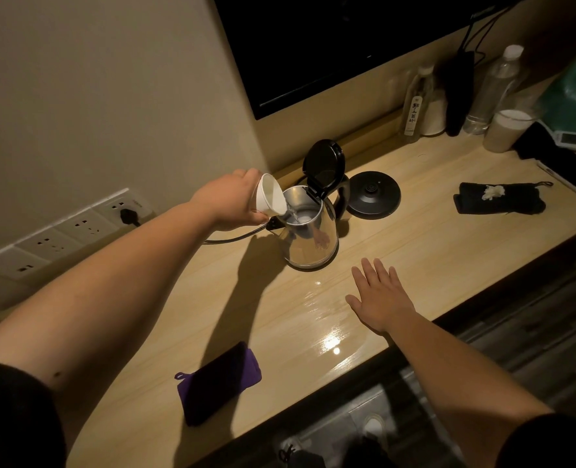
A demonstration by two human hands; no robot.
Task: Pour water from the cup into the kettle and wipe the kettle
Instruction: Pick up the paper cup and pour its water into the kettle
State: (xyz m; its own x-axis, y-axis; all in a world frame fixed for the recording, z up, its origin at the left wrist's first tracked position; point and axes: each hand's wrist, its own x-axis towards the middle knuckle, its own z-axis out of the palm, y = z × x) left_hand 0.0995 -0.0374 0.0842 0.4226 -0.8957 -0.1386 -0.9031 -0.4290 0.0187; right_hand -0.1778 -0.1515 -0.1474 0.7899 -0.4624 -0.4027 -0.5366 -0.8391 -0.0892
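Note:
A steel kettle (310, 243) stands on the wooden counter (431, 251) with its black lid (323, 162) flipped up. My left hand (229, 201) grips a white paper cup (270, 199), tilted over the kettle's mouth, and a thin stream of water runs from the cup into the kettle. My right hand (379, 295) lies flat on the counter in front of the kettle, fingers spread, holding nothing. A purple cloth (217, 383) lies folded near the counter's front edge on the left.
The kettle's black base (373, 194) sits just right of the kettle, its cord running to a wall socket (127, 214). A black cloth (501, 198) with a white scrap lies at right. Bottles (496, 89) and a cup (507, 130) crowd the back right corner under a dark screen (330, 45).

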